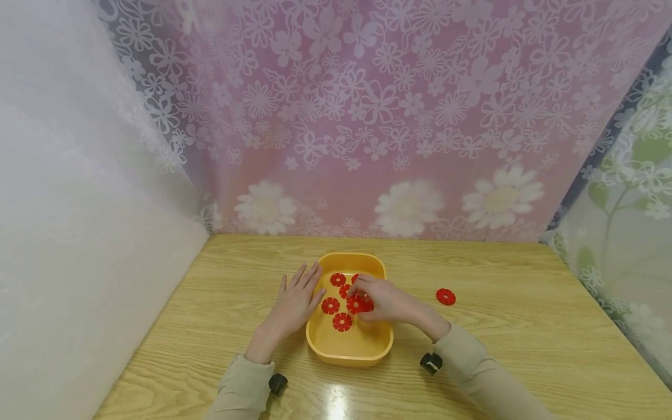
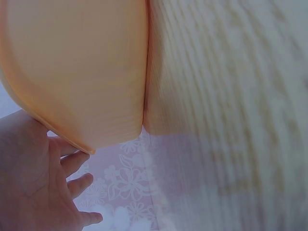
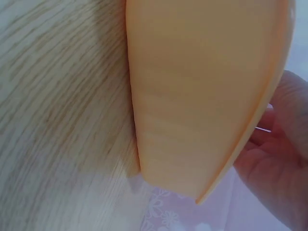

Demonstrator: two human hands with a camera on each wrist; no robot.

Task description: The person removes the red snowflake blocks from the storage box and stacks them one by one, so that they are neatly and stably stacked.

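1. Because the red, notched, flower-shaped discs (image 1: 336, 308), plastic by their look, lie flat and close together inside the yellow-orange, rounded-rectangular plastic basin (image 1: 349, 345), some seeming to overlap, your fingertips could catch two at once or slide over one.
2. Your right hand (image 1: 385, 298) reaches over the basin's right rim, fingers bent down among the discs; whether they clamp on one or sit apart cannot be told, since the hand hides the tips.
3. Your left hand (image 1: 294, 303) lies along the basin's left rim, fingers straight and apart, clamped on nothing you can see. Should it press unevenly, the basin could tip or skid.
4. If you lift too low, your right wrist may knock the basin's right rim and shake a disc loose.
5. Right of the basin, well apart, lies one lone red notched disc (image 1: 442, 297); a careless sleeve could nudge it.
6. Nearer you than the basin's middle, a small black wrist device (image 1: 431, 363) hangs by your right sleeve and could bump the rim.
7. Beyond the basin, the pale wood-grain table (image 1: 499, 326) ends at a pink flowered curtain (image 1: 357, 146); your wider room for moving is right of the basin.
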